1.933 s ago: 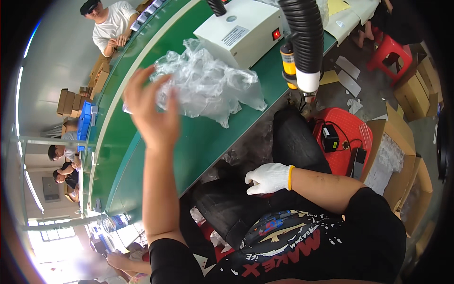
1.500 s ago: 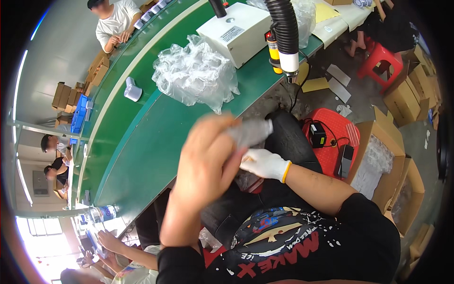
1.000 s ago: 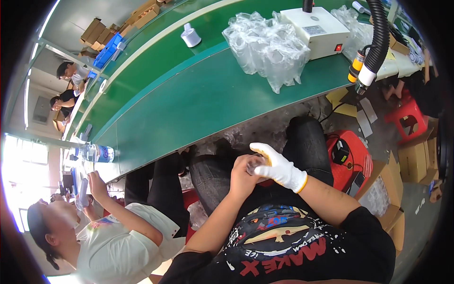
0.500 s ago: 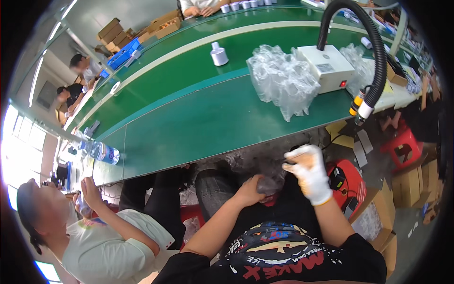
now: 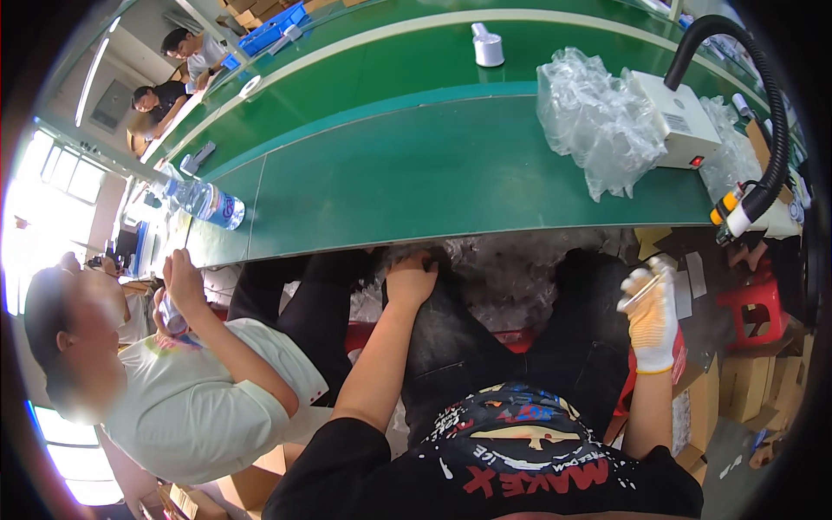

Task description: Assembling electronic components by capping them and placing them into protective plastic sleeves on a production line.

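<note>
My bare left hand (image 5: 412, 279) lies on my left knee, just under the near edge of the green table (image 5: 373, 199). Its fingers look laid over the trouser cloth, with nothing visible in them. Held out to the right, beyond my right thigh, is my right hand (image 5: 652, 319) in a white and yellowish work glove. Those gloved fingers are curled in and slightly blurred; what they hold, if anything, cannot be made out. Clear plastic film (image 5: 511, 273) lies in a heap below the table between my knees.
On the table stand a water bottle (image 5: 208, 204), crumpled clear bags (image 5: 598, 126) and a white box machine (image 5: 680, 117) with a black hose (image 5: 774, 113). A white bottle-shaped part (image 5: 488, 48) stands farther back. A co-worker (image 5: 199, 390) sits close at left; a red stool (image 5: 752, 310) and cartons (image 5: 744, 357) are at right.
My left hand has moved from the plastic at my lap to my left knee. My gloved right hand has swung outward to the right. The view has shifted, with the table things now farther up and right.
</note>
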A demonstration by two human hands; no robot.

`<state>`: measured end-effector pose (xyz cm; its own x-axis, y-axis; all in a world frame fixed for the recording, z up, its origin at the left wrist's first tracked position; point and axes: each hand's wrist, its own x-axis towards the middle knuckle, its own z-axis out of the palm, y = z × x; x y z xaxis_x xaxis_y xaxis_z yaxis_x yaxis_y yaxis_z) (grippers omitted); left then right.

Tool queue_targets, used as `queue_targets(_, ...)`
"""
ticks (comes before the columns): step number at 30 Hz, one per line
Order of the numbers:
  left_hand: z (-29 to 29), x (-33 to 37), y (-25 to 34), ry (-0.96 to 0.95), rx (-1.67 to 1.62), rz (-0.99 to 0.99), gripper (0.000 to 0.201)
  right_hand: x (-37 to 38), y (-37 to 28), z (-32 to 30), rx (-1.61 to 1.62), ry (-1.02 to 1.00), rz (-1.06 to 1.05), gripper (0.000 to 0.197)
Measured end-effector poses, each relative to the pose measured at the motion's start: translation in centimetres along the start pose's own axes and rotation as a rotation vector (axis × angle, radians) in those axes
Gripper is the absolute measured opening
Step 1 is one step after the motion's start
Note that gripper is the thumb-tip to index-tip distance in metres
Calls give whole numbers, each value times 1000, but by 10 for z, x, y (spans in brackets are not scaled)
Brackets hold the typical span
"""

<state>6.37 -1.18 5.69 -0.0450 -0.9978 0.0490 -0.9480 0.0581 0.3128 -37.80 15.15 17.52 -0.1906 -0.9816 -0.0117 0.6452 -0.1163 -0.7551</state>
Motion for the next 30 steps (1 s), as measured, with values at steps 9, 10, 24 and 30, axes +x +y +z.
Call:
queue_targets(9, -4, 4, 12, -91, 154, -2, 30, 3, -3, 6, 67, 8, -130, 55)
queue_targets(10, -3, 6, 14, -108, 157, -2, 31, 3, -3, 6, -35, -14, -172, 55)
queue_targets(24, -11, 18, 24, -228, 237, -51, 38, 34, 89, 98, -439, -365, 500, 57)
queue_targets(30, 1, 22, 23, -219, 227, -23, 37, 72, 130, 80, -1576, -608, 179, 43)
